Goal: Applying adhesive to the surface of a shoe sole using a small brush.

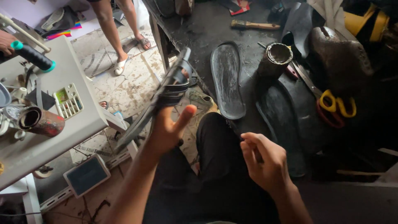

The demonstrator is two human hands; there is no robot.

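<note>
In the head view, the left hand [166, 130] grips a dark strapped sandal [166, 93], held up edge-on over the floor left of the black workbench [199, 25]. The right hand [263, 159] hovers near, fingers loosely curled, holding nothing visible. A loose sole [227, 79] lies on the bench, with yellow-handled scissors [336, 105] farther right.

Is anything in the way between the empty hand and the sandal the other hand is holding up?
Nothing visible. The right hand hovers over the lap; only open air lies between it and the sandal gripped by the left hand.
</note>
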